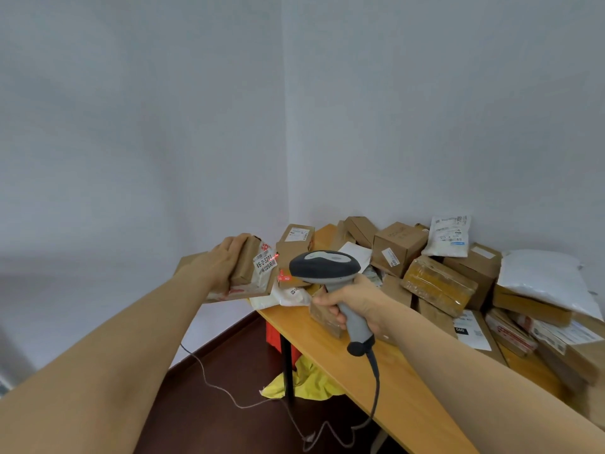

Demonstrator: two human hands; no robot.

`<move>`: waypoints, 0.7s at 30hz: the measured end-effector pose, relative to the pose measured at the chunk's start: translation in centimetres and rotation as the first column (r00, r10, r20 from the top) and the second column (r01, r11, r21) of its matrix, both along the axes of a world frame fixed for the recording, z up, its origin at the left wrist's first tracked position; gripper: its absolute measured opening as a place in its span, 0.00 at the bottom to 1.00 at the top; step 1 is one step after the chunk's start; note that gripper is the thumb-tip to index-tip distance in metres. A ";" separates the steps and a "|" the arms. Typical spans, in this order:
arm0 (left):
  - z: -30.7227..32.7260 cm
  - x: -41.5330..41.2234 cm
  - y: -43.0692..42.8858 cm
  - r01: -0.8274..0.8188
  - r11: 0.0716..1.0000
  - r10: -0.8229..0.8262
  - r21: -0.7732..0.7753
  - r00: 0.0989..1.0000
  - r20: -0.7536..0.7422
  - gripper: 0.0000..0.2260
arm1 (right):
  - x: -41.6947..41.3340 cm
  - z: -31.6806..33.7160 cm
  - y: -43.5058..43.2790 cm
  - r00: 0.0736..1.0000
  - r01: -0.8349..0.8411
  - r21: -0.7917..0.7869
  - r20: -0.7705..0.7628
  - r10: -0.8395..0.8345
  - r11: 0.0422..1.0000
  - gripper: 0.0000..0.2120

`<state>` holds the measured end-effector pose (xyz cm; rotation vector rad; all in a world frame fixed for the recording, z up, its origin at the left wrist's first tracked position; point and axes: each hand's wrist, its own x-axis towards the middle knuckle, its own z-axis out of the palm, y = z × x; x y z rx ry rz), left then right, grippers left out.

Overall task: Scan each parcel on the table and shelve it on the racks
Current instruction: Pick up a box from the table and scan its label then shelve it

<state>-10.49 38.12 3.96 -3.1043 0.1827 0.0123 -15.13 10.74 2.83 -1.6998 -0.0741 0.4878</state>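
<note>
My left hand holds a small brown cardboard parcel in the air, off the table's left end, with its white label turned toward me. My right hand grips a grey handheld barcode scanner by the handle, its head just right of the parcel. Red scanner light falls on the label's right edge and on a parcel behind it. Several other parcels, brown boxes and white bags, lie heaped on the wooden table.
Two bare white walls meet in a corner behind the table. The scanner's cable hangs over the table's front edge to the dark floor. A yellow cloth and a red crate lie under the table. No racks are in view.
</note>
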 end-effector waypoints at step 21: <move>-0.4 -0.1 0.8 -0.035 0.999 0.036 0.026 0.998 -0.047 0.53 | 0.1 1.2 1.0 0.999 0.030 -0.012 -0.039 -0.030 0.999 0.12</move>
